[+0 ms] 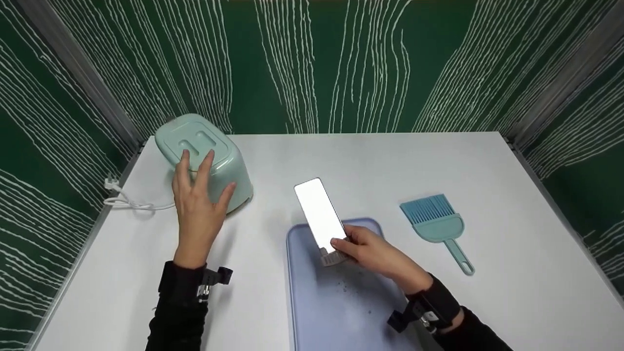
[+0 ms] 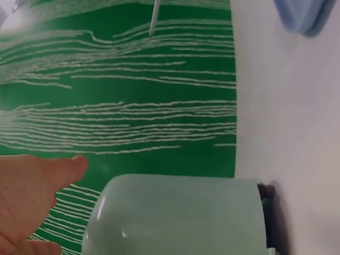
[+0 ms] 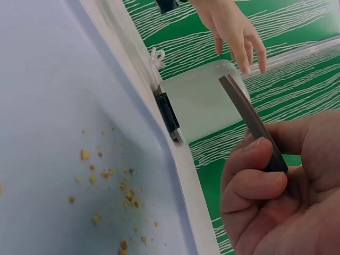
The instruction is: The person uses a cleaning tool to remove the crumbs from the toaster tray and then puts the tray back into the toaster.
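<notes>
A mint-green toaster (image 1: 236, 178) with a covered top stands at the back left of the white table. My left hand (image 1: 197, 209) is at its near side, fingers spread and fingertips overlapping the lid in the head view. In the left wrist view the thumb (image 2: 69, 170) points out beside the toaster's smooth wall (image 2: 175, 218). My right hand (image 1: 365, 248) pinches a slim crumb tray (image 1: 319, 212) by its grey ridged end, thumb on top; the flat face shines bright white. The right wrist view shows the crumb tray (image 3: 252, 119) edge-on, with fingers curled round its lower end.
Below the right hand lies a blue-purple rimmed tray (image 1: 321, 312) with scattered crumbs (image 3: 129, 196). A teal brush and dustpan set (image 1: 438, 222) lies to the right. The toaster's white cord (image 1: 139, 205) and plug (image 1: 111, 184) rest at the left edge. Green walls enclose the table.
</notes>
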The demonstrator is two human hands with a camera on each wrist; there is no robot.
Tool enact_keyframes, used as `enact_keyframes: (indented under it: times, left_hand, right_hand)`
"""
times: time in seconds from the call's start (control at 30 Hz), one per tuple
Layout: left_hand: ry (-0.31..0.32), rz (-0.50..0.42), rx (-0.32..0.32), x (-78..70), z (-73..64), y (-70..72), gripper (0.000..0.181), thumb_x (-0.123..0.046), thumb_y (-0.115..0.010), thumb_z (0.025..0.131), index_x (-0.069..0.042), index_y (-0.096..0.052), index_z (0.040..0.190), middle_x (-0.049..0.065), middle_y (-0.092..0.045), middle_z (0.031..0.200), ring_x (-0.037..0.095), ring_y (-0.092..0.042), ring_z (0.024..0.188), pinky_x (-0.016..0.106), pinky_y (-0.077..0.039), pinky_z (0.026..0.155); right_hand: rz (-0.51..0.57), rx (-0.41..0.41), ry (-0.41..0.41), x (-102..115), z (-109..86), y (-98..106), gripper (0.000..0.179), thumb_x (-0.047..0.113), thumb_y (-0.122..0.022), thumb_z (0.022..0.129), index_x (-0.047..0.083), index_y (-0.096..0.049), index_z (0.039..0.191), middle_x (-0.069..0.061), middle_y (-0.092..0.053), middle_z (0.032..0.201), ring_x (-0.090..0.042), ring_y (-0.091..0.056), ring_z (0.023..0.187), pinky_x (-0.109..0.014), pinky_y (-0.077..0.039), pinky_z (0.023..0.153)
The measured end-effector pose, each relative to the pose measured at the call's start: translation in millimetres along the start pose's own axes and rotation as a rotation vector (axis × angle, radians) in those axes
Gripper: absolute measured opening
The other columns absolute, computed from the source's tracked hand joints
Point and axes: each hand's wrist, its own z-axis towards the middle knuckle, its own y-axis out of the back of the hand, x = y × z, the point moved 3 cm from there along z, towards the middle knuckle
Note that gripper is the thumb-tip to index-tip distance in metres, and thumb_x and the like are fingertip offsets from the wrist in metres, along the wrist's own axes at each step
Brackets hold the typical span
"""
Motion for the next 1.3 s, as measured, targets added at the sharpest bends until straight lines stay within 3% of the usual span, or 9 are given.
enact_keyframes:
  times: [0.13, 0.23, 0.4, 0.57, 0.83, 1.3]
  left_hand:
    - [0.034, 0.007, 0.047, 17.4, 1.8, -5.7, 0.075, -0.021, -0.087, 0.093, -0.014, -0.052, 0.159, 0.028, -0.018, 0.176, 0.057, -0.015, 0.162, 0.074, -0.023, 0.129]
    - [0.069, 0.011, 0.071, 26.3, 2.3, -8.8, 0.076, -0.021, -0.085, 0.094, -0.014, -0.05, 0.161, 0.027, -0.014, 0.177, 0.06, -0.009, 0.162, 0.074, -0.019, 0.13]
    - [0.112, 0.006, 0.1, 33.2, 3.3, -10.2, 0.072, -0.018, -0.081, 0.098, -0.014, -0.049, 0.162, 0.026, -0.01, 0.179, 0.061, -0.005, 0.162, 0.072, -0.02, 0.131]
    - [0.138, -0.009, 0.114, 38.3, 4.5, -9.7, 0.066, -0.019, -0.079, 0.1, -0.017, -0.051, 0.16, 0.021, -0.012, 0.18, 0.061, -0.009, 0.161, 0.07, -0.03, 0.127]
    - [0.138, -0.008, 0.098, 42.4, 4.7, -9.3, 0.063, -0.021, -0.079, 0.099, -0.02, -0.055, 0.157, 0.018, -0.016, 0.18, 0.057, -0.017, 0.162, 0.069, -0.04, 0.122]
    - [0.115, 0.005, 0.07, 42.3, 4.6, -10.0, 0.063, -0.019, -0.08, 0.098, -0.019, -0.057, 0.156, 0.021, -0.02, 0.178, 0.048, -0.026, 0.162, 0.062, -0.046, 0.12]
  right_hand:
    - [-0.023, 0.035, -0.027, 5, 13.0, -5, 0.031, 0.022, -0.056, 0.112, -0.006, -0.063, 0.125, 0.003, -0.044, 0.071, -0.01, -0.037, 0.061, -0.021, -0.03, 0.056]
    - [-0.056, 0.054, -0.052, 9, 24.1, -9, 0.025, 0.026, -0.058, 0.111, 0.002, -0.064, 0.11, 0.004, -0.043, 0.069, -0.01, -0.037, 0.059, -0.021, -0.03, 0.055]
    - [-0.068, 0.131, -0.082, 16, 43.2, -21, 0.03, 0.028, -0.059, 0.11, 0.013, -0.05, 0.086, 0.006, -0.042, 0.065, -0.009, -0.035, 0.055, -0.023, -0.031, 0.053]
    - [-0.01, 0.22, -0.133, 21, 63.0, -35, 0.027, 0.027, -0.062, 0.109, 0.014, -0.055, 0.087, 0.005, -0.052, 0.07, -0.008, -0.04, 0.056, -0.024, -0.035, 0.055]
    - [0.064, 0.278, -0.219, 26, 91.3, -55, 0.019, 0.022, -0.065, 0.107, 0.013, -0.063, 0.09, 0.004, -0.06, 0.074, -0.008, -0.049, 0.059, -0.019, -0.04, 0.054]
    - [0.032, 0.27, -0.302, 32, 115.2, -83, 0.022, 0.019, -0.068, 0.105, 0.012, -0.063, 0.085, 0.003, -0.063, 0.071, -0.004, -0.052, 0.053, -0.017, -0.046, 0.054]
